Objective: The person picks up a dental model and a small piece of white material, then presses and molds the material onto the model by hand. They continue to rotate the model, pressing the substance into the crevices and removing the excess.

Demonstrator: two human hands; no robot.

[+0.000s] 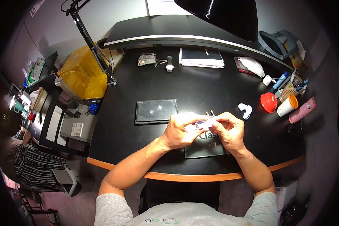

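Note:
Both my hands meet over the front middle of the desk. My left hand (181, 130) pinches a small whitish piece (203, 124) between thumb and fingers. At that piece's right end, the thumb and fingers of my right hand (229, 132) are closed on it too. Two thin, brownish tips (209, 113) stick up between my hands; their lower part is hidden by my fingers. Beneath the hands lies a dark mat with lettering (205, 151). To the left is a flat black rectangular pad (156, 110) with pale smudges. A white, curved, lumpy piece (245, 111) rests right of my right hand.
Along the right stand a red bowl (268, 102), a white cup with an orange rim (287, 105), a pink bottle (303, 110) and a pen holder (289, 91). Keys, a watch (170, 64) and papers lie behind. A yellow box (83, 71) and lamp arm (88, 35) are left.

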